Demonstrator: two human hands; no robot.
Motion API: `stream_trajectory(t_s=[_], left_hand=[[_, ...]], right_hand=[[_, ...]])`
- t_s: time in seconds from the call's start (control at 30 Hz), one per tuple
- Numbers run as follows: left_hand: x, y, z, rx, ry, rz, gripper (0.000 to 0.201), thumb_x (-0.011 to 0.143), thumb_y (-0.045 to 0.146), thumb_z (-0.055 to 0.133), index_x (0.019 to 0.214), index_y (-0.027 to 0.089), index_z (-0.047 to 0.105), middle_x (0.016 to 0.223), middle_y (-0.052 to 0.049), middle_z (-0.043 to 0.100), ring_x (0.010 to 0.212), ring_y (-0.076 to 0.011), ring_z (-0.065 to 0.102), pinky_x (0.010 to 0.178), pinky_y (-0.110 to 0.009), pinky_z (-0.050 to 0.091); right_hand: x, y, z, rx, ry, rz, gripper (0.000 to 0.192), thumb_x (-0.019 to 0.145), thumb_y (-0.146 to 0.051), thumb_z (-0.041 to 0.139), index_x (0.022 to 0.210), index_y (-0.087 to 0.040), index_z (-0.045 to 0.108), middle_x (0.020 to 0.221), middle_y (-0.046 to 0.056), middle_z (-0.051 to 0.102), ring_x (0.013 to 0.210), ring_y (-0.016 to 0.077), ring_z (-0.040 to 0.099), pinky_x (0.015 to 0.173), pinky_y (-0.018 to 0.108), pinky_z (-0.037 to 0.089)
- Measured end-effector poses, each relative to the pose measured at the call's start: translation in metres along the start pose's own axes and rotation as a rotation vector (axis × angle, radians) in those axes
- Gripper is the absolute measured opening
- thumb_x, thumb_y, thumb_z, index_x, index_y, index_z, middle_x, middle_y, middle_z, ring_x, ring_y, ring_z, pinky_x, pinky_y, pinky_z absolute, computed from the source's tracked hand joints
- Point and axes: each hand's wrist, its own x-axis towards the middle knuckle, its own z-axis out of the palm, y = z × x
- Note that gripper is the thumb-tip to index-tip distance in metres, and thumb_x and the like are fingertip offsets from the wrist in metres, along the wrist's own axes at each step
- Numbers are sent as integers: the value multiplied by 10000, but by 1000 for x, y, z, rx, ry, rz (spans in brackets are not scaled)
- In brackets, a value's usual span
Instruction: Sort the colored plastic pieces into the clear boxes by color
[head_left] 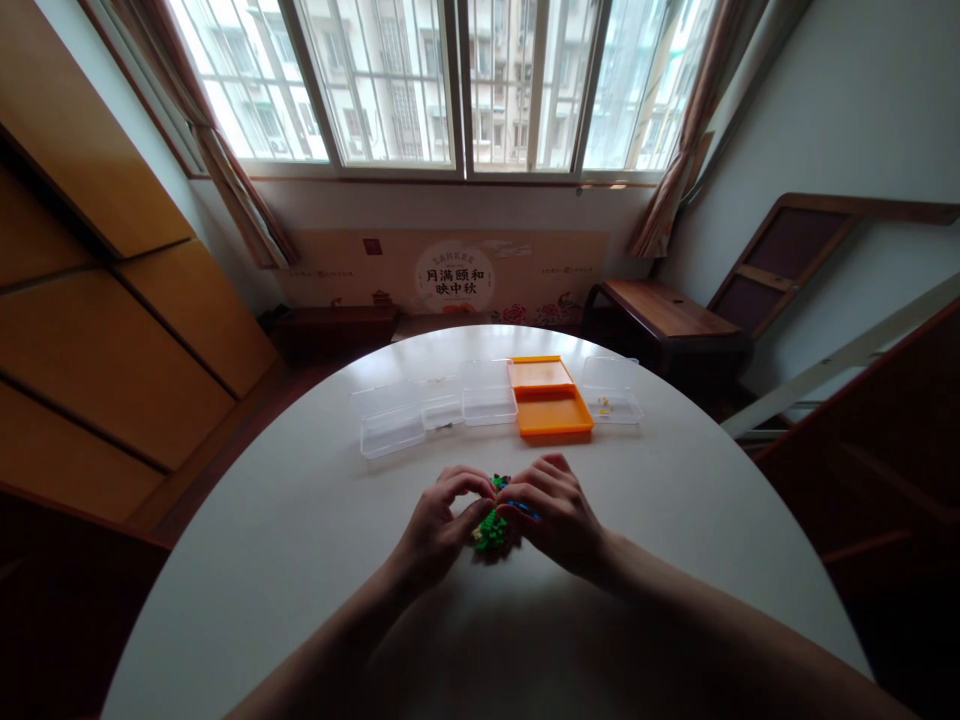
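Observation:
A small model of green toy bricks [491, 528], with a few darker and blue pieces, rests on the round white table [300, 560] between my hands. My left hand [439, 520] curls around its left side, fingertips pressed on the top. My right hand [555, 510] grips it from the right, its fingers bent over the upper bricks. Much of the model is hidden under my fingers.
Behind my hands stands a row of clear plastic boxes [390, 420], an open orange box [547, 400] and another clear box [611, 400] with a few small pieces. A wooden bench [660, 310] and a window lie beyond the table's far edge.

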Motion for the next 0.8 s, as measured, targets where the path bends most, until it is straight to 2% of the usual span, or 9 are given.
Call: stream_trajectory(t_s=[0.23, 0.57, 0.67, 0.8], left_hand=[[0, 0, 2, 13, -6, 13, 185, 856, 320, 584, 764, 171, 641, 845, -60, 644, 856, -188, 597, 830, -331, 475], [-1, -6, -1, 86, 26, 14, 218, 843, 365, 605, 743, 172, 624, 837, -57, 634, 845, -189, 589, 804, -326, 471], [-1, -10, -4, 125, 56, 16, 205, 851, 355, 594, 762, 173, 630, 841, -57, 638, 843, -186, 587, 800, -323, 467], [0, -12, -8, 179, 94, 31, 197, 850, 344, 596, 755, 174, 630, 829, -57, 643, 835, -185, 584, 794, -323, 460]], right_hand=[[1, -2, -1, -14, 6, -9, 95, 880, -231, 600, 789, -207, 605, 701, -23, 644, 651, 116, 510, 722, 307, 340], [1, -1, -3, -79, -56, -44, 145, 897, -245, 552, 768, -211, 609, 668, -17, 628, 638, 121, 505, 720, 306, 345], [0, 14, -3, -105, -23, 28, 134, 862, -206, 573, 731, -209, 602, 669, -17, 630, 640, 124, 527, 725, 300, 364], [-5, 55, -20, -187, 91, 275, 137, 828, -199, 572, 696, -198, 607, 652, -11, 625, 629, 138, 562, 735, 305, 395]])
